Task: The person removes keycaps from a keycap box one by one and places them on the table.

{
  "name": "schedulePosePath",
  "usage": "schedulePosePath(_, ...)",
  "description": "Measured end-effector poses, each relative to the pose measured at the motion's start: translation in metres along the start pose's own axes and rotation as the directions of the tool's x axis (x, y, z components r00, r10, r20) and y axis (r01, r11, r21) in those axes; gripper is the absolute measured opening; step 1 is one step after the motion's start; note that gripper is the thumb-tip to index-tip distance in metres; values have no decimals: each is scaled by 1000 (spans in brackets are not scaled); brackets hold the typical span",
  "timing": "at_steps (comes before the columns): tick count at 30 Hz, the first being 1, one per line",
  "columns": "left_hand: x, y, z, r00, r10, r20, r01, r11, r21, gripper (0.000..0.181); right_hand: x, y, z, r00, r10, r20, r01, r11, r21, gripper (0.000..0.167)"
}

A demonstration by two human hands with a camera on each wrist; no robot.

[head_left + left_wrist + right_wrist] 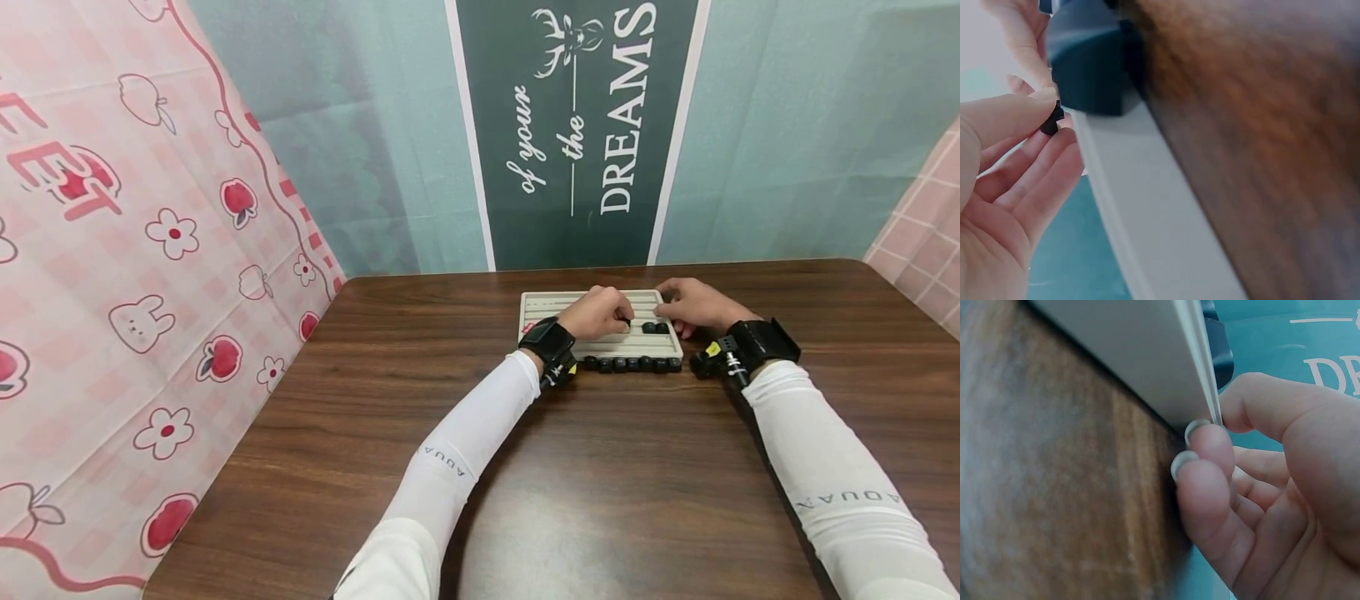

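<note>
A cream tray (600,350) with raised lengthwise ribs lies at the back of the table. Reaching over its middle, my left hand (600,312) pinches a small black keycap-like piece (1051,122) between thumb and fingers. My right hand (697,304) grips the tray's right end; in the right wrist view its fingertips (1204,487) press the side wall, with the thumb at the rim. Two black pieces (655,328) sit together on the tray near that hand. Part of the tray's left side is hidden by my left hand and wrist.
Several more black pieces (633,365) stand in a row along the tray's front edge. The brown wooden table (570,492) reaches back to a green-blue cloth backdrop (787,150). A pink patterned cloth (172,333) hangs at the left.
</note>
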State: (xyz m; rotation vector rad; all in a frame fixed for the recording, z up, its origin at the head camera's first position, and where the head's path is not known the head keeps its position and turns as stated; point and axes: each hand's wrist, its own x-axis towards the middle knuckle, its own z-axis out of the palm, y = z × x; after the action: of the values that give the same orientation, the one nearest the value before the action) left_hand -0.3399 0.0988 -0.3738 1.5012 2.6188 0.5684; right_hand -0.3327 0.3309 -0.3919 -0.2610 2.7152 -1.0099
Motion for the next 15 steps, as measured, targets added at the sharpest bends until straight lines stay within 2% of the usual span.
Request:
schedulePosePath(5, -4, 2, -2, 1000, -6, -3, 6, 1000, 2, 23, 2, 1, 0, 1000, 1, -2, -1, 1000, -11, 57)
schedulePosePath(15, -13, 10, -11, 1000, 22, -18, -22, 1000, 15, 23, 3, 3, 0, 1000, -5, 0, 5, 1000, -28, 57)
